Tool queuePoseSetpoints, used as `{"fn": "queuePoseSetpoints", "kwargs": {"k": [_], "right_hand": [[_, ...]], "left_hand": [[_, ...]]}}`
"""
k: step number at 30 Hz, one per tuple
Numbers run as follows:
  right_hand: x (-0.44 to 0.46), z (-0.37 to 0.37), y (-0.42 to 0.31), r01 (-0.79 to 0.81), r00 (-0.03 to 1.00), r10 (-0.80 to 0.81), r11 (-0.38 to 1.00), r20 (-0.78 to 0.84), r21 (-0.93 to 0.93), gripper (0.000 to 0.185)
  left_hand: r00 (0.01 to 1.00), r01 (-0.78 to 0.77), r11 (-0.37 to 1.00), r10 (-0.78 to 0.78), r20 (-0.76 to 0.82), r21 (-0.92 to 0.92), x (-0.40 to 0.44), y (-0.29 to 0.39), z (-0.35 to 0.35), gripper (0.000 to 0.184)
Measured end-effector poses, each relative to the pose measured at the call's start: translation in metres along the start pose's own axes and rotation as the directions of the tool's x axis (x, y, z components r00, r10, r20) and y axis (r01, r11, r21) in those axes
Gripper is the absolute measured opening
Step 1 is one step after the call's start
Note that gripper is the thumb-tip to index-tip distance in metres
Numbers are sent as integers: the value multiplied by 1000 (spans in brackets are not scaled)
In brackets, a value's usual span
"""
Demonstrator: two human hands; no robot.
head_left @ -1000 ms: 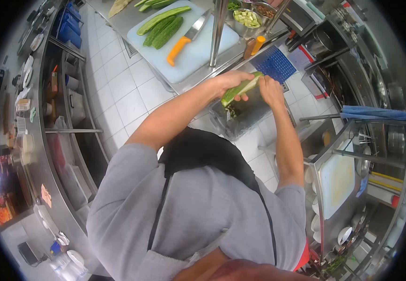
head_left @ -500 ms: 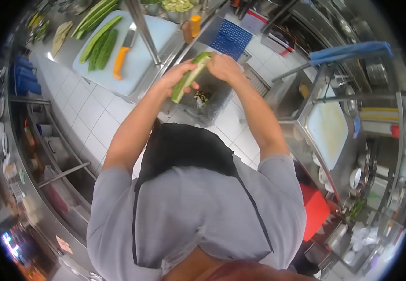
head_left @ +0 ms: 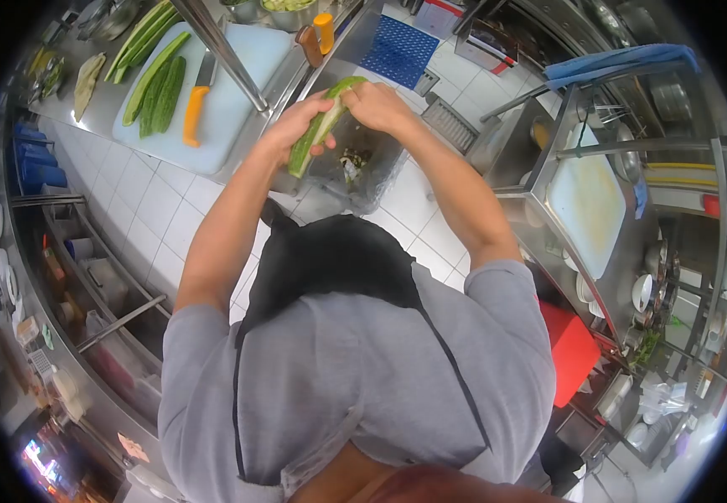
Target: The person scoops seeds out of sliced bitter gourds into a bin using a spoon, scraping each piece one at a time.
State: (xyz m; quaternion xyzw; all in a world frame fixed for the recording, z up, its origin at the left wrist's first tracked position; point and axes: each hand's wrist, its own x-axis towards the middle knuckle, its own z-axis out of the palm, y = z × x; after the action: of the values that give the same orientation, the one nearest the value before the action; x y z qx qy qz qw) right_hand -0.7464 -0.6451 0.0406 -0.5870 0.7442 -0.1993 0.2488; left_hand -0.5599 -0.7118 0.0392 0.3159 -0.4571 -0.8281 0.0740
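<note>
My left hand (head_left: 294,127) is wrapped round a long green cucumber (head_left: 322,132), which slants over a bin. A pale peeled strip runs along its side, with darker green skin beside it. At the cucumber's upper end my right hand (head_left: 377,106) is closed, its fingers against the vegetable. Whatever those fingers hold, if anything, is hidden. Below both hands, the grey bin (head_left: 387,172) has a clear liner and scraps (head_left: 351,163) at its bottom.
Left of the hands, a cutting board (head_left: 238,92) bears several cucumbers (head_left: 162,96) and an orange-handled knife (head_left: 196,113). A metal post (head_left: 225,54) rises at its edge. An upright orange handle (head_left: 324,33) stands behind. To the right is a counter with another board (head_left: 585,205).
The view has shifted slightly, so the surroundings sit a little further left and up. My right hand has moved slightly down along the cucumber; my left hand keeps its hold.
</note>
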Motion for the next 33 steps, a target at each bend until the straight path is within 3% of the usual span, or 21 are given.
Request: {"fn": "queuePoseSetpoints", "kwargs": {"k": [6, 14, 18, 21, 22, 27, 30, 33], "right_hand": [[-13, -1, -15, 125, 991, -129, 981, -21, -149, 48], [-32, 1, -16, 30, 1000, -31, 989, 0, -143, 45], [-24, 7, 0, -75, 992, 68, 995, -106, -59, 45], [-22, 9, 7, -144, 972, 146, 989, -184, 28, 45], [-21, 8, 9, -140, 974, 143, 990, -176, 30, 46], [-24, -12, 10, -78, 993, 80, 997, -87, 30, 48], [-12, -19, 17, 56, 998, -54, 997, -36, 56, 50], [-12, -25, -3, 8, 998, -4, 999, 69, -48, 48]], "left_hand": [[999, 32, 999, -32, -8, -26, 12, -5, -4, 52], [993, 112, 994, -112, 18, 7, 19, -6, 1, 42], [997, 38, 997, -42, -59, -69, 34, -8, -1, 44], [992, -104, 964, 118, 43, -244, 22, -10, -1, 61], [992, -85, 961, 107, 70, -261, 14, -7, -2, 74], [979, -144, 939, 181, 93, -314, 11, -13, -2, 71], [977, -145, 923, 189, 94, -356, 19, -10, -7, 69], [983, -166, 940, 182, 25, -298, 30, -3, -6, 66]]}}
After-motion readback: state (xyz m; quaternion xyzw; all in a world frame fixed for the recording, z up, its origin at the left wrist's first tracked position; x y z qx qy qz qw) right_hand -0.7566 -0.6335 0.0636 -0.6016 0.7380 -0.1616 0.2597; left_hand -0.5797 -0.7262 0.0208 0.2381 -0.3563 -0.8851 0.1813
